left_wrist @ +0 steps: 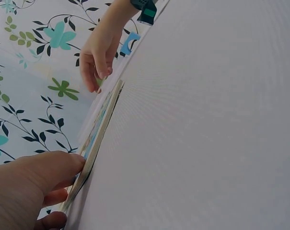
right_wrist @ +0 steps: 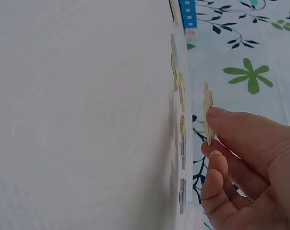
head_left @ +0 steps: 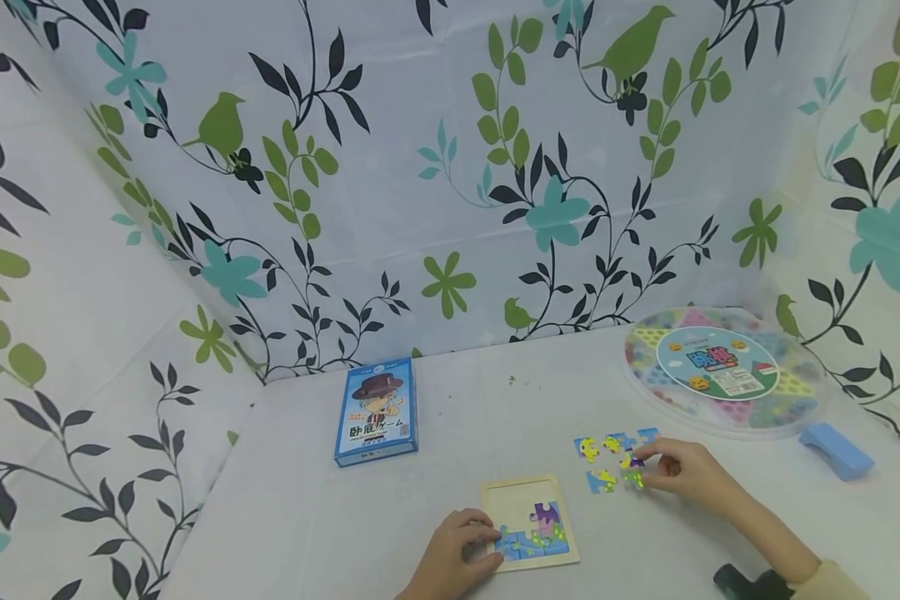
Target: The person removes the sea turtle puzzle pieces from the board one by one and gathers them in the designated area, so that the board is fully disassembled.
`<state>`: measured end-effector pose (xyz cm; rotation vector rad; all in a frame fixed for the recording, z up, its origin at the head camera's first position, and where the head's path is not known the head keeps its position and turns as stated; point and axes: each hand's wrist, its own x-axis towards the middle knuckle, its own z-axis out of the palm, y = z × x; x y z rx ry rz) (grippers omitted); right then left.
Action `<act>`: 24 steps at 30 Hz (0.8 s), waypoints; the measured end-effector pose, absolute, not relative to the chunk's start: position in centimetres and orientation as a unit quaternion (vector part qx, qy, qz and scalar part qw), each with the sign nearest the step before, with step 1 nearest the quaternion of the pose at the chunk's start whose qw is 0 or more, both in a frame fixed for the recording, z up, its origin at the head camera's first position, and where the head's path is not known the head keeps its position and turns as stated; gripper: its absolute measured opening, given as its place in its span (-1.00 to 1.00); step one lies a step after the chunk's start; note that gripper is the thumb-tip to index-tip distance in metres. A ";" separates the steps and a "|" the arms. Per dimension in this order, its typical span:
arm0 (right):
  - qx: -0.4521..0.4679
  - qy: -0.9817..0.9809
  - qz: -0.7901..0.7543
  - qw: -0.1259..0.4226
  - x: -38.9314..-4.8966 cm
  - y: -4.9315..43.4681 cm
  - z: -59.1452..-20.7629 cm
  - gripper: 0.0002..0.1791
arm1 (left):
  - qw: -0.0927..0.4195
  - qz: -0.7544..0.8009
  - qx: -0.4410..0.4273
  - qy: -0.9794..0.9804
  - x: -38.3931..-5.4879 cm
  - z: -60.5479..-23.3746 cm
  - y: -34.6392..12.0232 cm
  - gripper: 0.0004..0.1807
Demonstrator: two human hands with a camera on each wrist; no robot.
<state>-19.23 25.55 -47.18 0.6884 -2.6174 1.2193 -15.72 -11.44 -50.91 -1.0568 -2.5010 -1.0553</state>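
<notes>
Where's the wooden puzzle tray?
Head view: the wooden puzzle tray lies low, just right of centre, left hand gripping its left edge, loose puzzle pieces to its upper right.

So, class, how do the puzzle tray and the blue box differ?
The tray is pale wood; the box is printed blue. The tray is open, showing pieces; the box looks closed. The left grip holds the tray; the box lies untouched. Both lie flat on the table.
</notes>
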 end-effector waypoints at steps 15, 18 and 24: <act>0.210 -0.894 0.394 0.034 -19.8 25.7 -47.9 -0.72 | 0.112 -0.358 -0.362 -0.853 -15.8 -51.1 -11.5 -0.84; 0.216 -0.895 0.389 0.037 -19.9 25.7 -48.1 -0.73 | 0.111 -0.360 -0.363 -0.852 -15.8 -51.1 -11.5 -0.83; 0.224 -0.895 0.384 0.043 -20.1 25.6 -48.5 -0.73 | 0.115 -0.362 -0.365 -0.850 -15.8 -51.0 -11.5 -0.84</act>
